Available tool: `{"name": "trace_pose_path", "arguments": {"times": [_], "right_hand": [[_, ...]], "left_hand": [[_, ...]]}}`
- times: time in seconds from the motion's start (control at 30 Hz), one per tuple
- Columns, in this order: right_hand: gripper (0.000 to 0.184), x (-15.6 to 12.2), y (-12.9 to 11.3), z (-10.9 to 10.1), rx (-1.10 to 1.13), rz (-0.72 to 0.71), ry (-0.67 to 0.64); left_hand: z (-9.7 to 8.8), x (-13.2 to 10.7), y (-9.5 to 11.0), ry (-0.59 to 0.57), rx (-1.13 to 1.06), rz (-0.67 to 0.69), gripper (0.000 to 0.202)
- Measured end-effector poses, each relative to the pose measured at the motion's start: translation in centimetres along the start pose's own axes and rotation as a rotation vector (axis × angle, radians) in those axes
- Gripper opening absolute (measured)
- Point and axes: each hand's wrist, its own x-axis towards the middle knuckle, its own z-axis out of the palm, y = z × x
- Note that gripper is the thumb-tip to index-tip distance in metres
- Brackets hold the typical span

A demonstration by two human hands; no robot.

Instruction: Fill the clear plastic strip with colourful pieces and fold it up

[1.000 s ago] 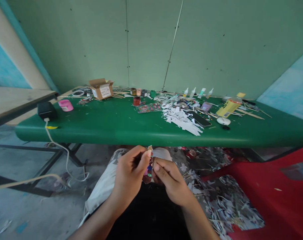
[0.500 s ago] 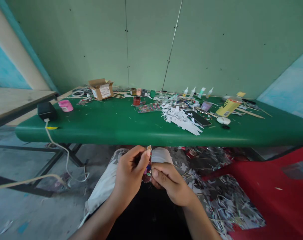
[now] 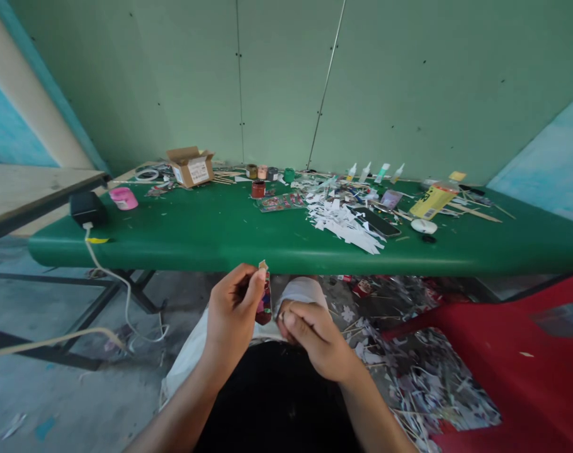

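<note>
A small colourful paper strip (image 3: 264,301), likely light and flimsy, is pinched at its top edge by left hand (image 3: 230,313) fingers; right hand (image 3: 310,333) fingers are curled together beside it.

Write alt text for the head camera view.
Left hand pinches a small colourful strip upright; right hand is closed beside it, below a green table strewn with paper scraps.

Am seeing small multicoloured strip (image 3: 264,302), red, blue and pink patches, pale tip at top; standing nearly upright, hanging in air just below table (image 3: 220,251) front edge.
</note>
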Motion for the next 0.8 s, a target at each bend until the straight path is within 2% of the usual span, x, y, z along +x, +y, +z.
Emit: {"name": "trace_pose_path", "arguments": {"times": [0.07, 0.13, 0.4, 0.57, 0.8], "right_hand": [[0.039, 0.0, 0.2, 0.1, 0.028, -0.007, 0.105], [0.038, 0.0, 0.3, 0.3, 0.042, -0.008, 0.142], [0.037, -0.1, 0.6, 1.3, 0.087, -0.002, 0.125], [0.038, 0.0, 0.8, 1.3, 0.110, -0.001, 0.146], [0.038, -0.2, 0.5, 1.3, 0.116, 0.009, 0.086]], "left_hand": [[0.1, -0.2, -0.1, -0.025, -0.010, -0.004, 0.027], [0.2, -0.3, -0.1, -0.038, -0.009, 0.010, 0.028], [0.2, -0.7, -0.3, -0.046, 0.072, 0.087, 0.028], [0.2, -0.7, -0.5, -0.063, 0.057, 0.080, 0.028], [0.1, -0.6, -0.4, -0.046, 0.053, 0.068, 0.029]]}}
